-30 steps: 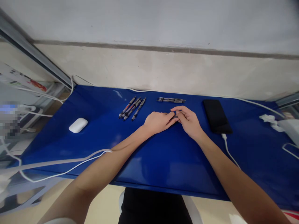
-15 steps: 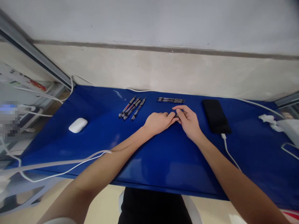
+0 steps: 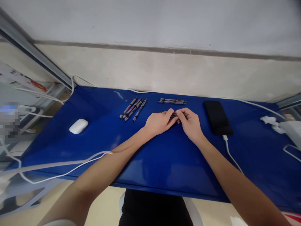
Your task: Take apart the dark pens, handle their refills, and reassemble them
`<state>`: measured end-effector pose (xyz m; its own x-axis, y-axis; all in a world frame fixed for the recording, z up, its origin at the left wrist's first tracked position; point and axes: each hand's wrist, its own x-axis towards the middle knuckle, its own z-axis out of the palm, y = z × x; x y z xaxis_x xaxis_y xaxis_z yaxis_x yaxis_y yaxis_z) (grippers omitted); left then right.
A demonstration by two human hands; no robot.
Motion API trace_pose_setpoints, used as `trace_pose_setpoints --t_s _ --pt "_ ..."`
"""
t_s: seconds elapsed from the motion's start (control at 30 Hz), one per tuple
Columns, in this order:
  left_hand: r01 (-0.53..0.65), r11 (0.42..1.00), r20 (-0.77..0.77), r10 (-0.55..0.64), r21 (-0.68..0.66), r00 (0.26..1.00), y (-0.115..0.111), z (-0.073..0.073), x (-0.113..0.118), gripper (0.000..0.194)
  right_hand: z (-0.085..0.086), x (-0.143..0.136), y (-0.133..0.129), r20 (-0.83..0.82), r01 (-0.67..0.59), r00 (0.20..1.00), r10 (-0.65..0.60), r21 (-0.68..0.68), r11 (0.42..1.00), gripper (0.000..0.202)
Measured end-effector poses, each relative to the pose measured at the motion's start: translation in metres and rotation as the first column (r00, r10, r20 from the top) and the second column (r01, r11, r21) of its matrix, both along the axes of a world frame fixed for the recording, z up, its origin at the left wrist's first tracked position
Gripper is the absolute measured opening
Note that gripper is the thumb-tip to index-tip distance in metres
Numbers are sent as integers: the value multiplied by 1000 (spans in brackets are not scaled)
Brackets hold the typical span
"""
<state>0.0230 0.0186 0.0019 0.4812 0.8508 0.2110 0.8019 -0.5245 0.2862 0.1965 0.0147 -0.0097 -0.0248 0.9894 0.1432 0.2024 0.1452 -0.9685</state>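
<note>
Both hands meet over the middle of the blue table. My left hand is closed around a slim dark pen, mostly covered by the fingers. From the other side, my right hand pinches the same pen near its end, the fingertips of both hands almost touching. Just beyond the hands, a pair of pens lies side by side, parallel to the wall. To the left of my left hand rests a slanted group of several grey and black pens, some with red showing inside.
A black phone with a white charging cable lies right of my right hand. A white earbud case sits on the left. Another white cable crosses by my left forearm. Crumpled white tissue is at far right. A wall stands behind.
My left thumb has lifted and shifted along the pen, and my right index finger has curled in beside the thumb. More of the pen shows between the hands. The other things stay put.
</note>
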Motion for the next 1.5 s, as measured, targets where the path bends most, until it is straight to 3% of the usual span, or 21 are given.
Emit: trace_pose_setpoints --t_s 0.23,0.8,0.93,1.1,1.2,1.3,1.5 --pt "46 999 -75 -44 24 996 2 -2 -1 45 2 -1 -2 36 9 999 -9 0 1000 40" --pt "49 998 -79 -46 28 996 2 -2 -2 48 6 -2 -4 89 -21 996 18 28 999 46" --pt "35 998 18 -36 55 999 2 -4 -2 45 7 -2 -4 75 -65 995 61 45 997 48" --pt "-61 982 214 22 180 977 0 -2 -3 44 7 -2 -4 43 -90 995 88 46 995 53" --pt "-151 971 388 69 184 919 2 2 -5 41 7 -2 -4 44 -103 994 101 30 994 53" --pt "-186 983 567 154 0 810 7 3 -8 39 8 -2 -4 60 -111 992 109 25 994 51" --pt "-61 968 784 234 -245 575 16 -4 -8 40 5 -3 -3 61 -55 997 53 32 998 47"
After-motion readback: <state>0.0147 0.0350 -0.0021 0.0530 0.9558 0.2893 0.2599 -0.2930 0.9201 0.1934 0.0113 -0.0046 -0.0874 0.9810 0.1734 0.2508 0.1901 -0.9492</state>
